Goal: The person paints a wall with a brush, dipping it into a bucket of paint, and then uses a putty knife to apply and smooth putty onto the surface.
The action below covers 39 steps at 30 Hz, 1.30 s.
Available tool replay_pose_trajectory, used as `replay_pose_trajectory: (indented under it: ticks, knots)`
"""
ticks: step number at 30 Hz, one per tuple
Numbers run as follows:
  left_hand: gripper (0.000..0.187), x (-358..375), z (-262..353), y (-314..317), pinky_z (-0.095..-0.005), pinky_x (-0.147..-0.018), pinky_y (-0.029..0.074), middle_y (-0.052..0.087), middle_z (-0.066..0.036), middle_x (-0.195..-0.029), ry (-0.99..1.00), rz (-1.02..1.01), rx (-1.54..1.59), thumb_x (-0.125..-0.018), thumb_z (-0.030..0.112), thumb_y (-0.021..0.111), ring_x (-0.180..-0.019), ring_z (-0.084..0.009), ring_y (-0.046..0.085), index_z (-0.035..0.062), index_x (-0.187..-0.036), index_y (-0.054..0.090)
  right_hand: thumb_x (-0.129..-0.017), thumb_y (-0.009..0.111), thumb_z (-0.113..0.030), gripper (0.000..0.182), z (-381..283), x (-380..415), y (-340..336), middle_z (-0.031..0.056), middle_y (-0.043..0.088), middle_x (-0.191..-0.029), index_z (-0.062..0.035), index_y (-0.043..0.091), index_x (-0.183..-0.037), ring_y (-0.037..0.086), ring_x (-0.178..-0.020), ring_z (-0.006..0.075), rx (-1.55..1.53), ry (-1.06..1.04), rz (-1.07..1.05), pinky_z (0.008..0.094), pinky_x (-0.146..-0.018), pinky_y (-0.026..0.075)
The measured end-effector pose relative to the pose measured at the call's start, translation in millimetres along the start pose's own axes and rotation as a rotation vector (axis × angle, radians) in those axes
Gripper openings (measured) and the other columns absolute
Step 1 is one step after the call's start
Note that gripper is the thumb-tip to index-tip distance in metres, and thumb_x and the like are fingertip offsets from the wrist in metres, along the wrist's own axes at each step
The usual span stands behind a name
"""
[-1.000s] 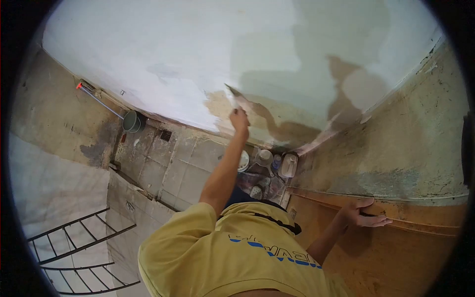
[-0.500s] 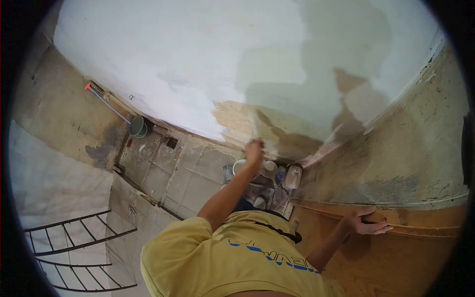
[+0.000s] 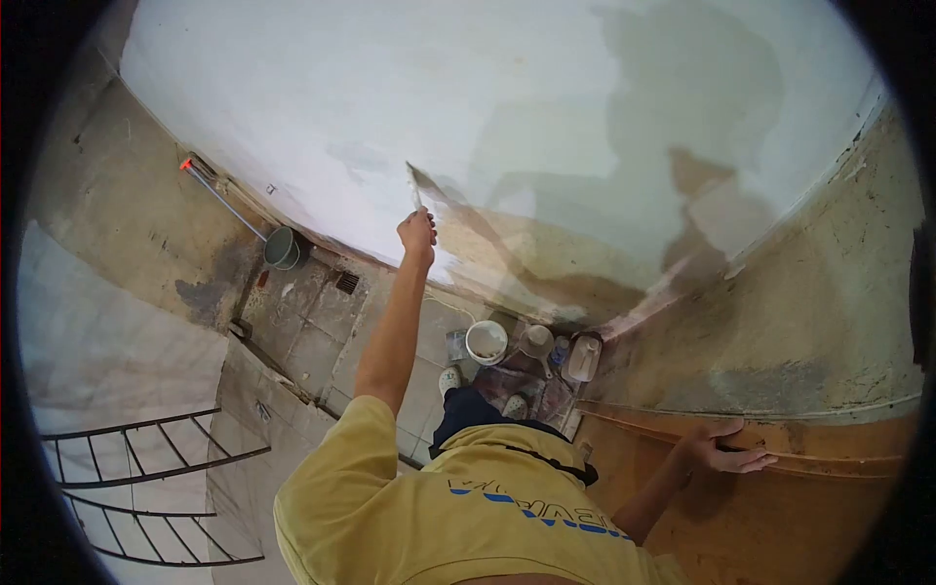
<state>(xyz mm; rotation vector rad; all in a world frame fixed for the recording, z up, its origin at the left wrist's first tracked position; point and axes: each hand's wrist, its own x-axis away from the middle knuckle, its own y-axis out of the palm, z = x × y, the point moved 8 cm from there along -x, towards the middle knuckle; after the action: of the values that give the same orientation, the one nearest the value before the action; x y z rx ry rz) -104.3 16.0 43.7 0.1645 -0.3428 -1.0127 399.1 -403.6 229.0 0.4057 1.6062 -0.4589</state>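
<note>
My left hand [image 3: 417,234] is closed around a paintbrush [image 3: 416,190], its whitish tip up against the white part of the wall [image 3: 370,107]. Just below and right of that hand, a bare tan patch [image 3: 502,239] borders the white. Out at the right, my right hand [image 3: 717,450] is open with thumb and fingers apart, over the ledge of an orange-brown wooden surface [image 3: 780,517]. Near my feet stands a white bucket [image 3: 486,341] with pale contents.
Beside the bucket are a pot with a handle [image 3: 535,340] and a pale container [image 3: 584,358]. A dark green bucket [image 3: 282,249] and a blue pole [image 3: 222,198] stand by the wall at left. Black metal ladder-like frames [image 3: 146,453] lie at lower left.
My left hand has swung up and left with the paintbrush, from low by the bare patch to the white area. The bucket now shows fully. My right hand has barely moved.
</note>
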Motion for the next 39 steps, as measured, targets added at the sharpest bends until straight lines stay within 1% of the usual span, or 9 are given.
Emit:
replay_pose_trajectory:
  ticks: [12, 17, 20, 24, 27, 28, 29, 33, 39]
  knots:
    - [0.022, 167, -109, 143, -0.0279, -0.038, 0.037, 0.053, -0.004, -0.062, 0.004, -0.204, -0.007, -0.094, 0.017, 0.056, -0.045, -0.0113, 0.045, 0.0007, -0.079, 0.057, -0.088, 0.066, -0.012, 0.063, 2, 2, 0, 0.0259, 0.030, -0.146, 0.0015, 0.034, -0.140, 0.035, -0.133, 0.0414, -0.016, 0.003, 0.073, 0.0527, -0.104, 0.038]
    - [0.020, 253, -138, 186, -0.0279, -0.042, 0.039, 0.054, -0.004, -0.062, -0.146, -0.353, -0.001, -0.092, 0.017, 0.058, -0.047, -0.0114, 0.048, 0.0002, -0.082, 0.059, -0.089, 0.065, -0.015, 0.063, 0, 0, 0, 0.0258, 0.031, -0.145, -0.0007, 0.033, -0.141, 0.036, -0.132, 0.0409, 0.023, 0.008, 0.048, 0.0533, -0.105, 0.037]
    - [0.017, 294, -153, 191, -0.0272, -0.042, 0.039, 0.057, -0.005, -0.068, -0.527, -0.533, -0.034, -0.092, 0.017, 0.057, -0.051, -0.0123, 0.051, 0.0013, -0.087, 0.060, -0.090, 0.065, -0.016, 0.063, 3, 3, -1, 0.0266, 0.033, -0.144, -0.0006, 0.033, -0.141, 0.037, -0.132, 0.0416, -0.021, 0.024, 0.079, 0.0528, -0.105, 0.036]
    - [0.014, 262, -212, 141, -0.0250, -0.041, 0.038, 0.058, -0.003, -0.073, -0.860, -0.444, 0.290, -0.093, 0.016, 0.054, -0.050, -0.0130, 0.050, 0.0047, -0.088, 0.061, -0.090, 0.065, -0.016, 0.062, 6, 6, 1, 0.0272, 0.031, -0.145, 0.0003, 0.033, -0.141, 0.039, -0.131, 0.0428, 0.019, 0.003, 0.067, 0.0527, -0.106, 0.035]
    - [0.015, 194, -179, 67, -0.0234, -0.044, 0.040, 0.052, -0.002, -0.067, -0.691, -0.300, 0.254, -0.093, 0.015, 0.052, -0.049, -0.0125, 0.047, 0.0063, -0.083, 0.058, -0.090, 0.064, -0.015, 0.061, 5, 7, 1, 0.0274, 0.030, -0.145, 0.0014, 0.033, -0.140, 0.038, -0.131, 0.0432, 0.022, 0.010, 0.066, 0.0537, -0.106, 0.033]
    - [0.014, 138, -195, 44, -0.0246, -0.043, 0.037, 0.051, -0.002, -0.065, -0.206, -0.563, 0.090, -0.093, 0.013, 0.051, -0.049, -0.0122, 0.044, 0.0064, -0.084, 0.058, -0.091, 0.063, -0.014, 0.060, 3, 6, 0, 0.0275, 0.029, -0.146, 0.0021, 0.033, -0.140, 0.037, -0.132, 0.0433, 0.033, 0.006, 0.058, 0.0542, -0.107, 0.032]
    - [0.015, 124, -182, 30, -0.0253, -0.043, 0.035, 0.050, -0.003, -0.065, -0.571, -0.494, 0.398, -0.093, 0.012, 0.050, -0.048, -0.0127, 0.041, 0.0051, -0.082, 0.057, -0.091, 0.063, -0.014, 0.060, 3, 7, 0, 0.0275, 0.029, -0.146, 0.0021, 0.033, -0.140, 0.037, -0.132, 0.0433, 0.054, 0.007, 0.053, 0.0542, -0.107, 0.032]
    - [0.028, 34, -132, -25, -0.0317, -0.061, 0.045, 0.056, -0.007, -0.080, -0.355, -0.271, 0.305, -0.097, 0.015, 0.044, -0.069, -0.0191, 0.052, 0.0020, -0.074, 0.054, -0.089, 0.065, -0.013, 0.057, 5, 8, -2, 0.0294, 0.034, -0.142, 0.0051, 0.038, -0.136, 0.040, -0.129, 0.0435, 0.017, 0.036, 0.067, 0.0526, -0.104, 0.034]
    - [0.024, 52, -83, 43, -0.0330, -0.064, 0.047, 0.058, -0.008, -0.081, -0.400, -0.217, 0.341, -0.097, 0.016, 0.045, -0.072, -0.0210, 0.054, 0.0011, -0.080, 0.055, -0.091, 0.062, -0.011, 0.057, 5, 6, -1, 0.0298, 0.030, -0.144, 0.0050, 0.035, -0.137, 0.035, -0.133, 0.0437, -0.036, 0.044, 0.079, 0.0527, -0.106, 0.034]
